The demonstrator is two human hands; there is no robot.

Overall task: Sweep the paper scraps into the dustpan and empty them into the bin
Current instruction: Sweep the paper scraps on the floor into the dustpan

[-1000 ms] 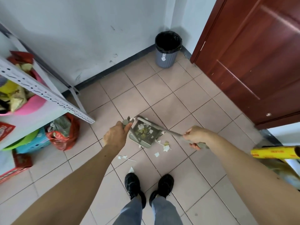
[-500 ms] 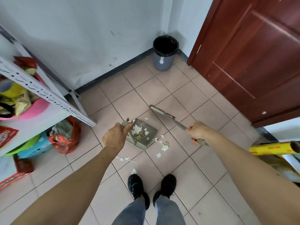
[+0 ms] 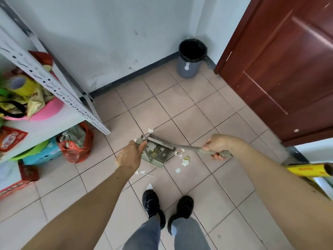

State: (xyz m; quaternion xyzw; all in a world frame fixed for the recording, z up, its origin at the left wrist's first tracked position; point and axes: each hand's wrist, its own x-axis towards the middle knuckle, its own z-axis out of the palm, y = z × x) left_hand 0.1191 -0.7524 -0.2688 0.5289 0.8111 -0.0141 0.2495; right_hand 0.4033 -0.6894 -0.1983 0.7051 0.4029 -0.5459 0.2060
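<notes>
My left hand [image 3: 130, 154] grips the handle of a grey dustpan [image 3: 154, 156] resting on the tiled floor, with several white paper scraps inside it. My right hand [image 3: 217, 145] holds the handle of a small grey brush [image 3: 163, 141], whose head lies across the far side of the pan. More paper scraps [image 3: 184, 160] lie on the floor just right of the pan, and a few near my feet. A grey bin [image 3: 191, 59] with a black liner stands in the far corner.
A white metal shelf [image 3: 54, 89] with a pink basin and packets stands at the left, and bags sit on the floor under it. A dark red door [image 3: 281, 69] fills the right. A yellow roll [image 3: 310, 170] juts in at the right edge. My black shoes [image 3: 167, 204] are below.
The brush was lifted away to the far right of the pan half a second ago; now its head is back over the pan's far side. The dustpan has hardly moved.
</notes>
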